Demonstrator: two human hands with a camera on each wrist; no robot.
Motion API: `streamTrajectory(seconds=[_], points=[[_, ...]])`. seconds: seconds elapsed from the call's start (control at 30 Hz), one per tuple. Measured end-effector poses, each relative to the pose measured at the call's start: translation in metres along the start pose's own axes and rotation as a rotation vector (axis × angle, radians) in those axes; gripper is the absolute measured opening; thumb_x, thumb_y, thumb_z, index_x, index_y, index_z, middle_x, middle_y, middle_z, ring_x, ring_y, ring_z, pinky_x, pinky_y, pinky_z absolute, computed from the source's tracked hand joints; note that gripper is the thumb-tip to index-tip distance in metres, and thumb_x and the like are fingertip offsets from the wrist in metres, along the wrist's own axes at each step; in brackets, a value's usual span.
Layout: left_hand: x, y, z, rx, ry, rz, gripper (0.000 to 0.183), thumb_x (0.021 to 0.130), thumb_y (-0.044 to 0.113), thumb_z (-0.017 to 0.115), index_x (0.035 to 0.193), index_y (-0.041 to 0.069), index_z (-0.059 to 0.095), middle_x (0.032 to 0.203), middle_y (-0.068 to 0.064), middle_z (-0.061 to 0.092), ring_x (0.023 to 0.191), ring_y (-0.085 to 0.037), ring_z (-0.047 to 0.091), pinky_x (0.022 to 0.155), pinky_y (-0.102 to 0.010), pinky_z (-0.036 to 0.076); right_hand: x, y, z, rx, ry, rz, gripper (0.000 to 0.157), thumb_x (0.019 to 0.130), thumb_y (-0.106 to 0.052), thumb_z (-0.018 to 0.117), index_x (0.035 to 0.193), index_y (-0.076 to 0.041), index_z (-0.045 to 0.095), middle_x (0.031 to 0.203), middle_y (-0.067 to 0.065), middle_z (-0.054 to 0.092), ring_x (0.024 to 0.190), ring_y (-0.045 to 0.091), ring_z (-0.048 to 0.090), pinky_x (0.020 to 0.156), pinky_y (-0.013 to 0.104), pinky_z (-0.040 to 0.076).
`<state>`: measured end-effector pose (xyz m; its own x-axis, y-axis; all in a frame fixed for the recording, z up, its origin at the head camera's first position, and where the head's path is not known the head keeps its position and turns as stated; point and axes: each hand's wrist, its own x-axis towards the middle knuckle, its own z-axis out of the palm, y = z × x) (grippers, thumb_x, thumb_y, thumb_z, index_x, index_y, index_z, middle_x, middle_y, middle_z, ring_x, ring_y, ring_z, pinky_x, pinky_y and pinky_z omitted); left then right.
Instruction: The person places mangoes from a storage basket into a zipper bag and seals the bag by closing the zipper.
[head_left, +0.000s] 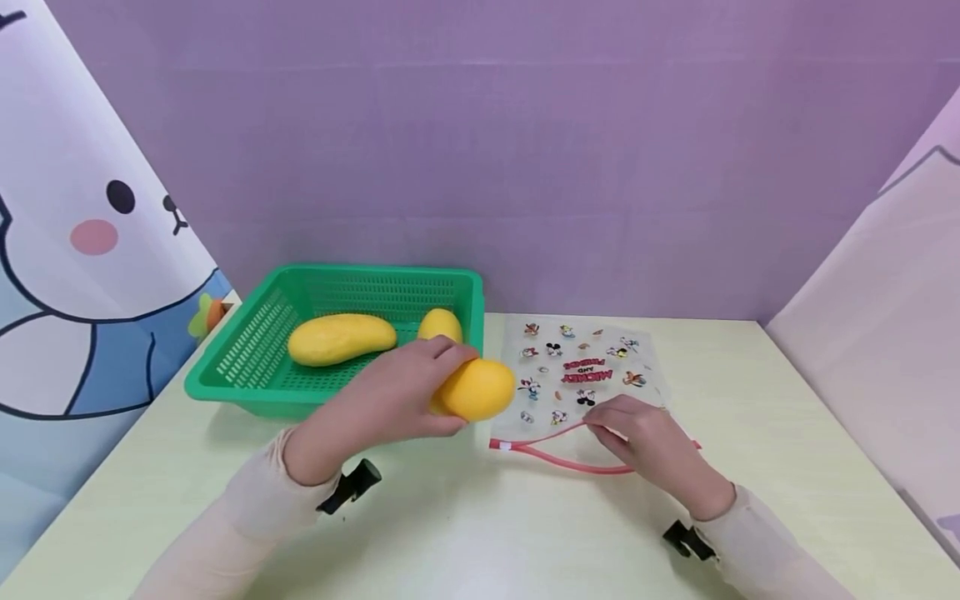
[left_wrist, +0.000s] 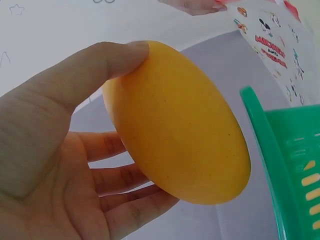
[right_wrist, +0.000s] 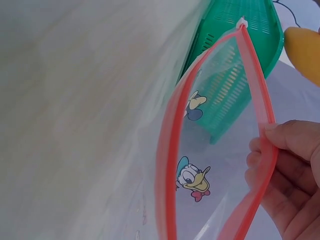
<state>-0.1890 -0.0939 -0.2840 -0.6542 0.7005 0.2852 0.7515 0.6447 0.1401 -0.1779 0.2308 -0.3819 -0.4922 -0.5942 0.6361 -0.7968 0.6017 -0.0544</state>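
One yellow mango (head_left: pixel 482 390) is grasped by the left hand (head_left: pixel 393 396) near the slider bag (head_left: pixel 543 367); should the red rim (right_wrist: pixel 257 85) pinched by the right hand (head_left: pixel 648 433) be let slip, the mango could be snagged.

The clear bag (head_left: pixel 581 375) reads "MICKEY AND", then probably "FRIENDS".
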Motion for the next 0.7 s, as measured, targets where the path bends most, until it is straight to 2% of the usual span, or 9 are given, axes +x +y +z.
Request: streamTrajectory(seconds=[0.2,0.5,0.7], points=[[0.0,0.006,0.002,-0.008,-0.035,0.003,0.06,0.072,0.034,0.078,0.123,0.01,0.056,0.109,-0.003,0.059,0.09,-0.016,0.056,0.078,-0.031,0.052,0.001,-0.001,-0.001,-0.006,0.008,0.006,0.031,0.058,0.007,0.08,0.084,-0.007,0.071,0.081,-0.003,0.068,0.075,0.012,0.064,0.066,0.023,0.053],[0.0,0.012,0.005,-0.017,-0.049,0.017,0.061,0.073,0.037,0.077,0.124,0.011,0.055,0.113,-0.003,0.059,0.093,-0.017,0.058,0.079,-0.032,0.052,0.001,-0.002,0.0,-0.004,0.0,0.021,0.033,0.056,0.009,0.08,0.084,-0.007,0.071,0.081,-0.002,0.069,0.074,0.012,0.064,0.066,0.025,0.053],[0.0,0.015,0.008,-0.009,-0.051,0.039,0.062,0.072,0.039,0.078,0.124,0.012,0.055,0.112,-0.002,0.059,0.094,-0.016,0.057,0.078,-0.031,0.053,0.0,-0.002,0.0,-0.007,0.001,0.037,0.031,0.059,0.008,0.08,0.085,-0.008,0.072,0.082,-0.002,0.069,0.075,0.012,0.064,0.066,0.025,0.054]])
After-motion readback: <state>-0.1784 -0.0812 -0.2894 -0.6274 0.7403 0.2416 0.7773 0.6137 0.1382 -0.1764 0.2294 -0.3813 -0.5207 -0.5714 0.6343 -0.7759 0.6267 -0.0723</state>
